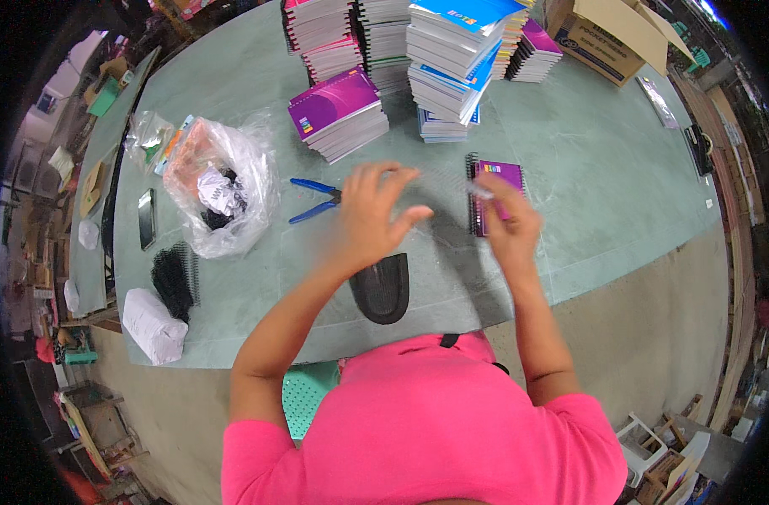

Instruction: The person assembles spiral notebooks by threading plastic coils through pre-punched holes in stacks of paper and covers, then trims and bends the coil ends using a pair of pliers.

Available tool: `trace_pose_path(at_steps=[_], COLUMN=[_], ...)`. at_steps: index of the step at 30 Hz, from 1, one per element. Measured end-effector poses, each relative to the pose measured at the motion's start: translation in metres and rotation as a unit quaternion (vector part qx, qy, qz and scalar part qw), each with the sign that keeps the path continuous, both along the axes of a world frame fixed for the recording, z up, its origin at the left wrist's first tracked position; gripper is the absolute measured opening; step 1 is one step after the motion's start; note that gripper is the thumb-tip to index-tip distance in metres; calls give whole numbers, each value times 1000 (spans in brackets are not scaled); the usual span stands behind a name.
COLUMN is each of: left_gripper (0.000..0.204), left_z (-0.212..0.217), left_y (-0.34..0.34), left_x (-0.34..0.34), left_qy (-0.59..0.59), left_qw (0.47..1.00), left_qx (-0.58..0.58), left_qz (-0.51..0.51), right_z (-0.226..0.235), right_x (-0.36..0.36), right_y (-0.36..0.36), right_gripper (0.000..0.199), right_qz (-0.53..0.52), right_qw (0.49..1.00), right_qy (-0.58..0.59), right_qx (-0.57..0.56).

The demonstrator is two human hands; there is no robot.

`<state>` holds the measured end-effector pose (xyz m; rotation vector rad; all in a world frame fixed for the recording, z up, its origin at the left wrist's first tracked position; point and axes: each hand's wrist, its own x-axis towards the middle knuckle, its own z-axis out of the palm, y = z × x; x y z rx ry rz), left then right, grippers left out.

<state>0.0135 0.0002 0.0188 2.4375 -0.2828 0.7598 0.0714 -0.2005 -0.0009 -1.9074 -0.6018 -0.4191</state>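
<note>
Head view: the person stands at a grey-green table [569, 168], both hands raised above it. The left hand [369, 210] has its fingers spread and loosely curled, pinching one end of a blurred, thin wire coil [439, 178]; the right hand [509, 220] is closed on the other end, just over a purple spiral notebook [495, 195] lying flat on the table. Blue-handled pliers [315, 200] lie just left of the left hand; a dark curved pad [382, 288] sits near the table edge. Stacks of notebooks [439, 67] stand well behind. In my judgement, the coil should be kept level and aligned with the notebook's punched edge, held lightly so it does not deform.
</note>
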Motion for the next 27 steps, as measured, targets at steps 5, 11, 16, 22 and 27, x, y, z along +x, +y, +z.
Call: trace_pose_path(at_steps=[5, 11, 16, 22, 27], left_gripper=[22, 16, 13, 24, 28], left_z=[-13, -31, -26, -20, -26], left_y=[17, 22, 29, 90, 123], left_x=[4, 4, 9, 53, 61], left_qy=[49, 87, 84, -89, -33], left_qw=[998, 995, 996, 964, 946], left_qx=[-14, -8, -22, 169, 237], left_qz=[-21, -54, -36, 184, 218], right_z=[-34, -72, -75, -56, -33], right_x=[13, -1, 1, 1, 10], right_y=[-56, -75, -75, -61, -38], right_gripper=[32, 29, 23, 18, 12], right_qz=[-74, 10, 48, 43, 52], right_qw=[973, 962, 957, 968, 982], right_qy=[-92, -83, -104, -74, -50], right_qx=[-200, -260, -266, -237, -174])
